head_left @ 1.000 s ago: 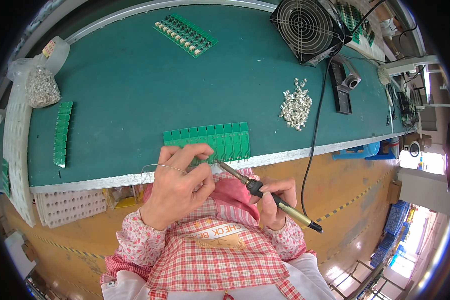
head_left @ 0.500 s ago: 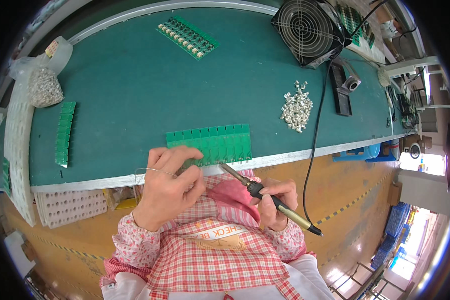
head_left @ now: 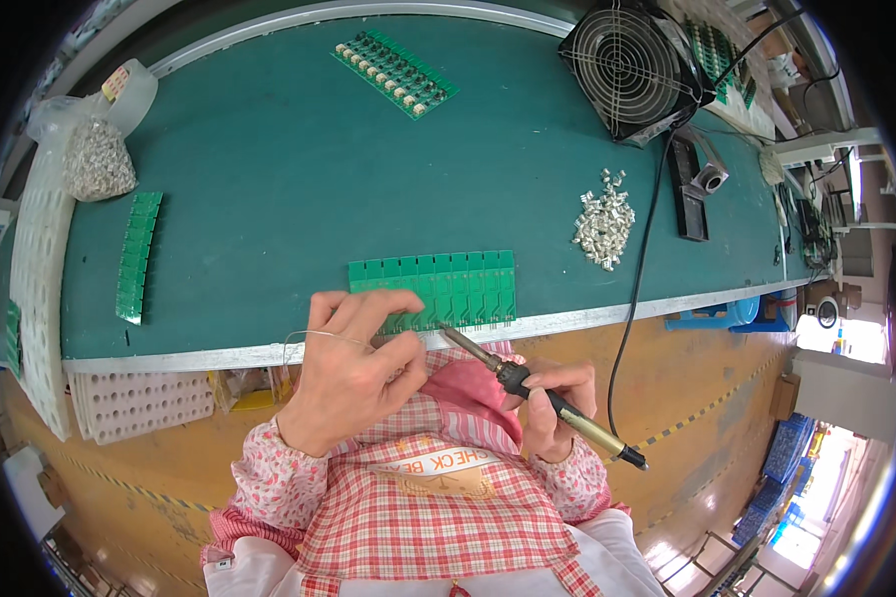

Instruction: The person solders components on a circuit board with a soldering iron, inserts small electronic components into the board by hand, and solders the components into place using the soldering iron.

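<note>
Soldering iron (head_left: 513, 376) has shifted left along the green, 10-strip circuit board (head_left: 458, 279).

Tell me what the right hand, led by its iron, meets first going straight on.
Likely the green circuit board, at its near edge; whether the soldering iron already touches it is unclear.

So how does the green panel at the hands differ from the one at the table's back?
The near panel shows a mostly bare face; the far panel carries rows of white and dark parts. The near panel lies along the table edge, the far panel slanted. The left hand and soldering iron are at the near panel; neither is at the far panel. Both are green.
</note>
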`<state>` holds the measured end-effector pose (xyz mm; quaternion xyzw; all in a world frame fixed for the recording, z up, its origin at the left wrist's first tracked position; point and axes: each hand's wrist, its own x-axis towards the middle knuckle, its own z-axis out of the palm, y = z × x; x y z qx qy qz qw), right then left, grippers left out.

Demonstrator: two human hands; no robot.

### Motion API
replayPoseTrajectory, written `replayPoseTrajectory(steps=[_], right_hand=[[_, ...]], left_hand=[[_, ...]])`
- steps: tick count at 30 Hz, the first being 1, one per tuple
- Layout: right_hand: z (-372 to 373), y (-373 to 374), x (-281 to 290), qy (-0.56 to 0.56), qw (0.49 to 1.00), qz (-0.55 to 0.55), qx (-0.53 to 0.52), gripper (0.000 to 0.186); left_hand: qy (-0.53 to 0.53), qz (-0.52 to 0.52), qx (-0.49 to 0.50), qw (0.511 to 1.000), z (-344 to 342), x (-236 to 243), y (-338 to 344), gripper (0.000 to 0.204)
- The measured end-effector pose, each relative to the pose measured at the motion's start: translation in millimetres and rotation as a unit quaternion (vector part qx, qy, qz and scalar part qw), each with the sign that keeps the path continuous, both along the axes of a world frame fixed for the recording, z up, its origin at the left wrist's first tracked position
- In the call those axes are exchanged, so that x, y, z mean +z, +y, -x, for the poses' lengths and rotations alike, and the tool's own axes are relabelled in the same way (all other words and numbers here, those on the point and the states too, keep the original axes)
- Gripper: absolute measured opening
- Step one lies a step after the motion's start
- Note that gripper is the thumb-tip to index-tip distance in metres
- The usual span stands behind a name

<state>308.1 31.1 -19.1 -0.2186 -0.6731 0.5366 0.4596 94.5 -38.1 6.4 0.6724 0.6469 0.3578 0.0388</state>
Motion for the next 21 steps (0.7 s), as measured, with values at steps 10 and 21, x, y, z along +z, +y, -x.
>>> replayPoseTrajectory(steps=[10,21], right_hand=[[0.2,-3.4,-1.0,-0.009,1.0,0.024,0.006,0.013],[0.7,-1.7,-3.3,-0.017,0.999,-0.026,0.007,0.015]], left_hand=[[0.001,0.005,0.004,1.0,-2.4,-3.7,2.4,0.013],[0.002,0.002,0.009,1.0,-4.1,-4.5,3.2,0.012]])
